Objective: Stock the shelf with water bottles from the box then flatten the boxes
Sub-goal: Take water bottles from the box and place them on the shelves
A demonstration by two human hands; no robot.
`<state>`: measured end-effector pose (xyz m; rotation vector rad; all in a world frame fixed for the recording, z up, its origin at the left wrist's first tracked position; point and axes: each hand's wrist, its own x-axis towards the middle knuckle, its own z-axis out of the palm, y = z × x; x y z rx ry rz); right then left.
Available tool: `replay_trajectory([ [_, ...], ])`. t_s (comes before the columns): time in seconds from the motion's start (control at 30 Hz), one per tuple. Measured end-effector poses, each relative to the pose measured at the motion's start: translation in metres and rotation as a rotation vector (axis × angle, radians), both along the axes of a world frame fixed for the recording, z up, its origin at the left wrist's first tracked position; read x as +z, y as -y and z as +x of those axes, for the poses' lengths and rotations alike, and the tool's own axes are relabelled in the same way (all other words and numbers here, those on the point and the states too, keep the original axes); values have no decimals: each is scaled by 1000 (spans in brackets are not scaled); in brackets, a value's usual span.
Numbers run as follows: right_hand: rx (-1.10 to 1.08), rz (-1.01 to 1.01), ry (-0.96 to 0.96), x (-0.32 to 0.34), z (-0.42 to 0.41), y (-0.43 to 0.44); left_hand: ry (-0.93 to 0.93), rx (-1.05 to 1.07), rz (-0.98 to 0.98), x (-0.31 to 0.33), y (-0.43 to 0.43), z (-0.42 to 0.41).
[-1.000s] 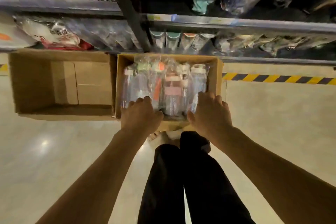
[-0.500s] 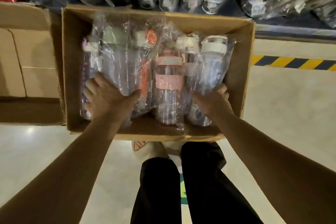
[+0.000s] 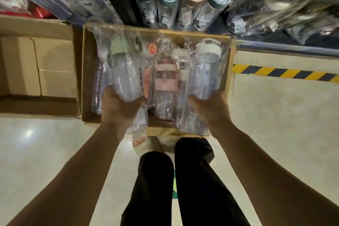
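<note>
Hands grip from the near end because the bottles lie lengthwise in the box [image 3: 86, 71], caps pointing away from your fingers. Your left hand [image 3: 119, 108] is closed around the base of the green-capped bottle [image 3: 124, 71]; your right hand [image 3: 211, 110] is closed around the base of the white-capped bottle [image 3: 205, 68]. Both bottles are wrapped in loose plastic film — judge the grip as slippery and hold at the base, not the film. The pink-banded bottle [image 3: 166, 82] lies between your two hands, untouched. The shelf [image 3: 275, 49] sits just beyond your fingertips, with bottles already on it. An empty box [image 3: 36, 27] stands outside your left hand — not yet flattened.
</note>
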<state>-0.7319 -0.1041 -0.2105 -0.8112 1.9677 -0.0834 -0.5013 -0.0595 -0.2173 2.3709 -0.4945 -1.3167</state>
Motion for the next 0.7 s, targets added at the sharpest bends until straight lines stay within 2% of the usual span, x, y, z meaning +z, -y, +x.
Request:
replay_trajectory([
  [0.17,0,-82,144,133,-8,-9,-116,6,-181,133,-16,-13],
  [0.23,-5,-199,229,197,-10,-14,-165,21,-246,200,-20,-17],
  [0.33,32,-393,358,296,-13,-25,-204,-88,-427,297,-29,-18],
  [0.43,10,-449,413,390,-14,-37,-323,-121,-561,388,-41,-13],
  [0.57,94,-617,373,495,-18,-49,-231,-91,-588,489,-63,-4],
  [0.7,177,-784,352,570,-24,-50,-206,-59,-730,563,-61,2],
])
